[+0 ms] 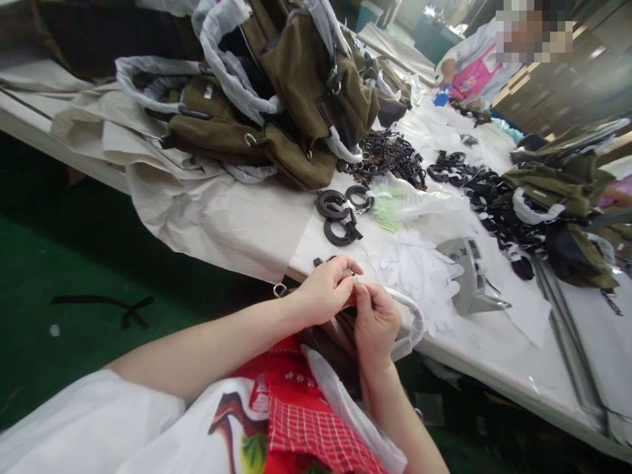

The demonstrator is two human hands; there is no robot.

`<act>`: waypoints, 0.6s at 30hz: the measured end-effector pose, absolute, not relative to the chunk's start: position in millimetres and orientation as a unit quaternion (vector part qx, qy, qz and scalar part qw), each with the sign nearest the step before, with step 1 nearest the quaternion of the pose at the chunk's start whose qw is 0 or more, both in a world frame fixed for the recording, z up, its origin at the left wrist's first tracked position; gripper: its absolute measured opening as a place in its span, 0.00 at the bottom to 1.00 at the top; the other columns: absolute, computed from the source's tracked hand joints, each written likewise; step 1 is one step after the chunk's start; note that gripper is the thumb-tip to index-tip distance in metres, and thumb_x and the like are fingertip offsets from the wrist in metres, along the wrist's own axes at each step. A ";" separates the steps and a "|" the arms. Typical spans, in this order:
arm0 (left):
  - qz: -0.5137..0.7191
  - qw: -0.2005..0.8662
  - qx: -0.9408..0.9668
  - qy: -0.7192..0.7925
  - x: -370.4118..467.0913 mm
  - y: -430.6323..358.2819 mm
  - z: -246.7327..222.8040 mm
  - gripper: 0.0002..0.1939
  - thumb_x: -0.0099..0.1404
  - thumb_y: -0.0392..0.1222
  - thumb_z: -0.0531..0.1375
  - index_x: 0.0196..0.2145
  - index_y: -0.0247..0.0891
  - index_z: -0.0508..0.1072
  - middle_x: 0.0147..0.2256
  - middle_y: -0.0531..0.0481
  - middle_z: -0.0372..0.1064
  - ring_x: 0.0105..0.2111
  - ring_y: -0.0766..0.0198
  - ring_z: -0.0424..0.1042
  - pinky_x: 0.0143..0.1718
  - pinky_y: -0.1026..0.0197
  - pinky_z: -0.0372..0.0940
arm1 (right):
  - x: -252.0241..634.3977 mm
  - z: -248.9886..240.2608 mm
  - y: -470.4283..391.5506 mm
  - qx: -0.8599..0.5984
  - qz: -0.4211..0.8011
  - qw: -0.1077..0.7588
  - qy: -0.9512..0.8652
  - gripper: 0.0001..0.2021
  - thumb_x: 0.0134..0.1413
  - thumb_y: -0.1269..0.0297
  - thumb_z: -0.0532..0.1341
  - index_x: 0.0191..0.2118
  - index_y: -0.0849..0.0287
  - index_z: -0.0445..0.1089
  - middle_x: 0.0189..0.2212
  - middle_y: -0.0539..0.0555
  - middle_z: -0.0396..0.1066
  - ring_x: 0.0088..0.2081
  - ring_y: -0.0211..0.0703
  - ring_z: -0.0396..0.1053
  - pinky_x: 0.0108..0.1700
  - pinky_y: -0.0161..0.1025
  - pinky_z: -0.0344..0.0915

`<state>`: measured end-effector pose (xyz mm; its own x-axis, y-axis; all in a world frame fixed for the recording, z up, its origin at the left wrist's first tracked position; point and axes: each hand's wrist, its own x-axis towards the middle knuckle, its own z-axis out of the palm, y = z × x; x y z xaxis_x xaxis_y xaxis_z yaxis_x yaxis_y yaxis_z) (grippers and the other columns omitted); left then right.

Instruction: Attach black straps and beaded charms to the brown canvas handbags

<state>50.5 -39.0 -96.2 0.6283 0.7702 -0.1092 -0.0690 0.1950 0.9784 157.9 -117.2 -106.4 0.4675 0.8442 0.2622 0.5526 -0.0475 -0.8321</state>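
At the table's near edge, my left hand (pixel 326 291) and my right hand (pixel 378 321) meet with fingertips pinched together. Whatever small piece sits between them is hidden by the fingers. Under both hands lies a dark brown bag, mostly covered by my arms. Its handle (pixel 417 319), wrapped in white paper or plastic, curves out to the right of my right hand. A metal ring (pixel 280 289) shows beside my left wrist. Just beyond my hands, coiled black straps (pixel 340 227) rest on the table.
Olive-brown bags (pixel 296 85) are heaped at the back left, beside a pile of chains (pixel 388 158). White gloves (pixel 419 273) and a grey metal dispenser (pixel 467 276) sit to the right. More bags (pixel 563 191) and black straps lie farther right. A co-worker in a pink apron (pixel 474 72) stands across the table.
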 end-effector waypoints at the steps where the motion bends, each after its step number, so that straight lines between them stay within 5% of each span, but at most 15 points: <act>1: 0.299 0.715 0.552 0.308 51.6 -39.6 -96.8 0.07 0.63 0.37 0.54 0.40 0.37 0.65 0.21 0.59 0.59 0.21 0.69 0.62 0.25 0.67 0.57 | 157.4 -105.6 -116.8 -0.707 0.142 0.485 -0.496 0.12 0.62 0.60 0.58 0.32 0.59 0.75 0.27 0.51 0.74 0.29 0.40 0.69 0.34 0.38 0.64; 6: 0.310 0.766 0.479 0.296 54.6 -43.5 -94.2 0.07 0.65 0.40 0.52 0.40 0.36 0.63 0.22 0.59 0.57 0.21 0.71 0.58 0.24 0.67 0.56 | 154.9 -105.4 -115.6 -0.696 0.129 0.507 -0.492 0.11 0.60 0.61 0.59 0.31 0.59 0.75 0.25 0.50 0.72 0.28 0.39 0.68 0.34 0.37 0.64; 14: 0.322 0.716 0.532 0.316 54.8 -42.0 -97.9 0.11 0.65 0.42 0.54 0.44 0.36 0.63 0.20 0.61 0.56 0.19 0.71 0.57 0.22 0.68 0.55 | 154.5 -118.1 -110.8 -0.622 0.340 0.648 -0.280 0.14 0.56 0.53 0.62 0.30 0.61 0.71 0.23 0.51 0.71 0.25 0.38 0.69 0.29 0.36 0.67; 18: 0.283 0.629 0.632 0.354 35.9 -24.2 -100.7 0.09 0.66 0.41 0.52 0.41 0.36 0.67 0.20 0.60 0.57 0.19 0.71 0.55 0.20 0.69 0.51 | 171.8 -85.7 -136.0 -0.650 0.390 0.519 -0.395 0.13 0.59 0.55 0.59 0.33 0.60 0.73 0.26 0.51 0.73 0.27 0.38 0.70 0.32 0.36 0.68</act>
